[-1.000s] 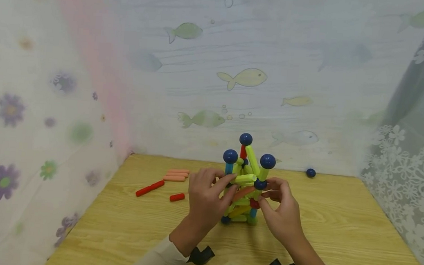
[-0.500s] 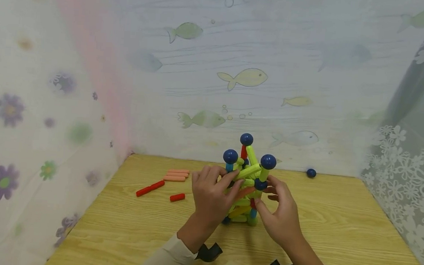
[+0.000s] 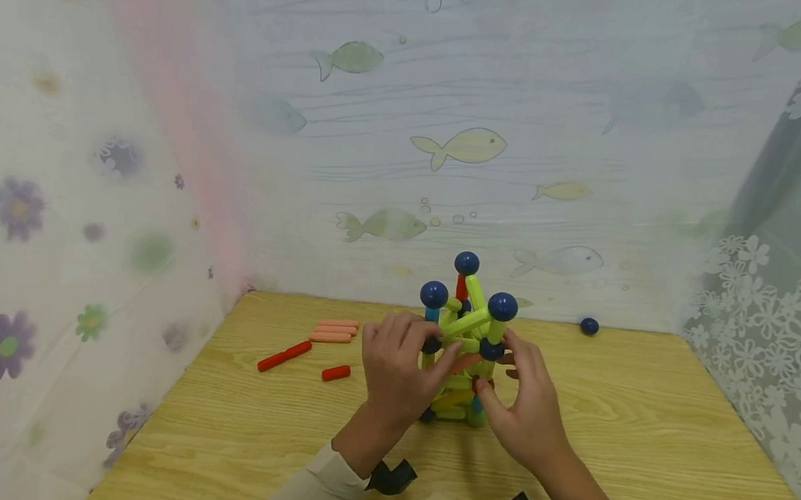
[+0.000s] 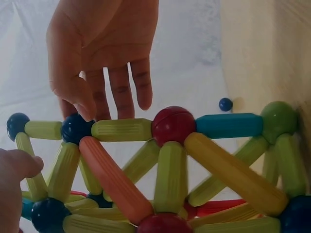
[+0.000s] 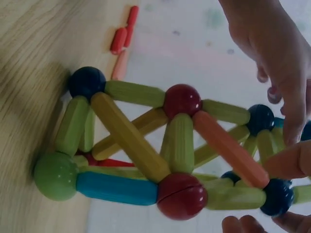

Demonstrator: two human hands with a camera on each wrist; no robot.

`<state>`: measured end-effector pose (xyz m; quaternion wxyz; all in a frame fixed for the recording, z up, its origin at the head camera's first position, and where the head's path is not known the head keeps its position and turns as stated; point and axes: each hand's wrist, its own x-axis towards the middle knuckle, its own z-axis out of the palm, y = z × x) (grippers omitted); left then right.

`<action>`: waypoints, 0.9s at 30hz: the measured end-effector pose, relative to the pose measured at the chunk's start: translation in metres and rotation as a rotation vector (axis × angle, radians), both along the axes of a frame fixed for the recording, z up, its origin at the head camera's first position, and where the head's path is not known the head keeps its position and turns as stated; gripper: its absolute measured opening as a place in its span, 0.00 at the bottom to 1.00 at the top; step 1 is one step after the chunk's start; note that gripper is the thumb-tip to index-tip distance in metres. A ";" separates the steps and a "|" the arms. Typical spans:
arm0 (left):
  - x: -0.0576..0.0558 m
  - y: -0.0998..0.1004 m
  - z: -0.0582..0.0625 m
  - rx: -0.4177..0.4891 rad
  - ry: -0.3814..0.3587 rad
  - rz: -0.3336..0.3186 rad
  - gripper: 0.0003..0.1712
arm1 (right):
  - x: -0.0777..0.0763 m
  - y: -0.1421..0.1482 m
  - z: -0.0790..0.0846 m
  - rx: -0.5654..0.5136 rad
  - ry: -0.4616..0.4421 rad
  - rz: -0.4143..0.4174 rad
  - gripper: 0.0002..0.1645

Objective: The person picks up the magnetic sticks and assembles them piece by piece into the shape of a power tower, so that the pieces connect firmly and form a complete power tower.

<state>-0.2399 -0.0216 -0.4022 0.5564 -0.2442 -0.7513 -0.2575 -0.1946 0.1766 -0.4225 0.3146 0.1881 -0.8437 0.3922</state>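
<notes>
A tower of magnetic sticks and balls (image 3: 457, 382) stands upright on the table, with dark blue balls on its upper ends. My left hand (image 3: 395, 370) holds its upper left side, fingers curled by a dark blue joint ball. In the left wrist view, the left thumb (image 4: 22, 163) is against a slanted yellow-green stick (image 4: 36, 187). My right hand (image 3: 532, 402) pinches the tower's right post around a dark blue ball (image 5: 277, 196). Some fingertips are hidden behind the tower. A slanted yellow-green stick (image 3: 467, 322) crosses between the two front posts.
Orange sticks (image 3: 335, 328) lie on the wooden table (image 3: 220, 431) at the left. Nearby are red sticks (image 3: 284, 356) and a shorter red stick (image 3: 336, 372). A loose dark blue ball (image 3: 589, 326) sits near the back edge. Patterned cloth hangs behind and at the sides.
The yellow-green stick tilted up to meet the right post's top ball. My left fingers moved off it toward the left joint. My right thumb shifted slightly left across the post.
</notes>
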 end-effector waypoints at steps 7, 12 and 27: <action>-0.002 -0.021 -0.020 0.185 -0.404 -0.294 0.26 | -0.025 0.027 -0.015 -0.128 -0.270 0.082 0.40; -0.002 -0.029 -0.023 0.231 -0.547 -0.340 0.22 | -0.041 0.049 -0.035 -0.165 -0.485 0.164 0.30; -0.037 -0.143 -0.039 0.197 -0.979 -0.136 0.13 | -0.032 0.022 -0.035 0.073 -0.613 0.314 0.17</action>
